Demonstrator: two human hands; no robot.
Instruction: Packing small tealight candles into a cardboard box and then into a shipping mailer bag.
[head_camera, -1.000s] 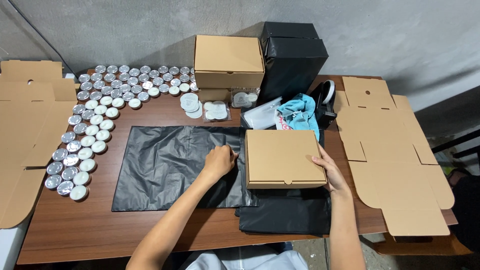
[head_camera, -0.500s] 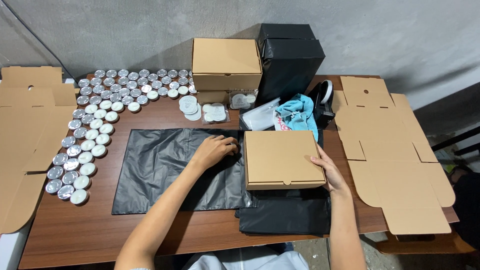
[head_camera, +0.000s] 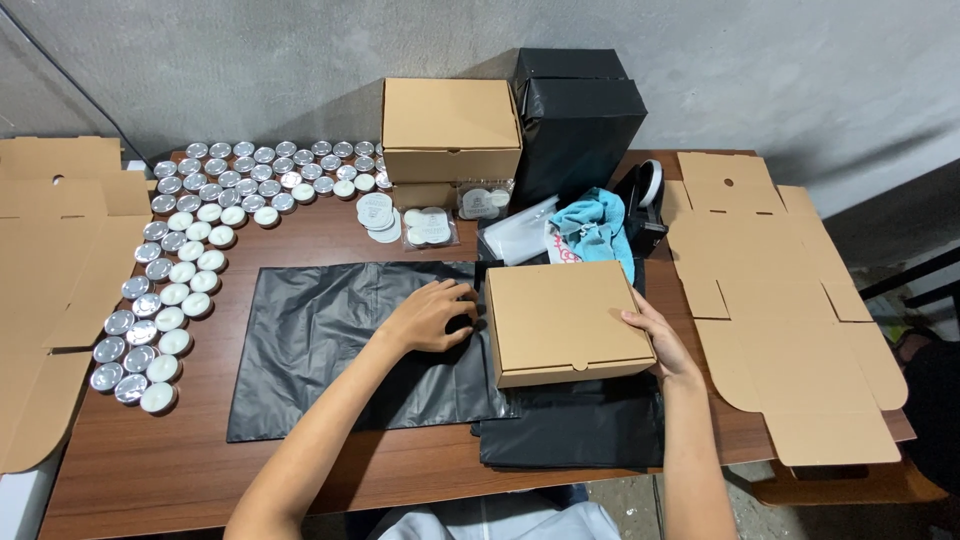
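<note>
Near the table's front edge, the left hand lies curled, fingers bent down on the black plastic bag at its open end, just beside the closed brown box; the right hand is spread flat against the box's right side, thumb on the lid; judging by this, the bag mouth should be pinned firmly and the box kept level and square to it, so the film does not bunch; toward the far left corner sit rows of small candles.
</note>
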